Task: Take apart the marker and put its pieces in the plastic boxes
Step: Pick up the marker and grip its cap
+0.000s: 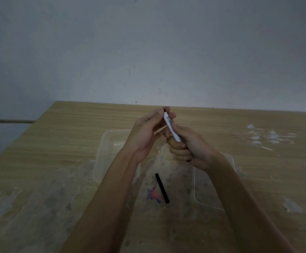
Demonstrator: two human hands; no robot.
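Observation:
A white marker (170, 126) with a barcode label is held tilted above the table. My right hand (189, 148) is wrapped around its lower part. My left hand (149, 130) pinches its upper end, where a black tip shows between the fingertips. A thin black stick (162, 188), a piece of the marker, lies loose on the table between two clear plastic boxes. The left box (102, 152) sits under my left forearm. The right box (197, 185) sits under my right forearm. I cannot see into either box well.
The wooden table (75, 128) has worn pale patches and a red and blue scribble (153, 195) beside the black stick. A grey wall runs along the table's far edge. The table's left edge slants at the left.

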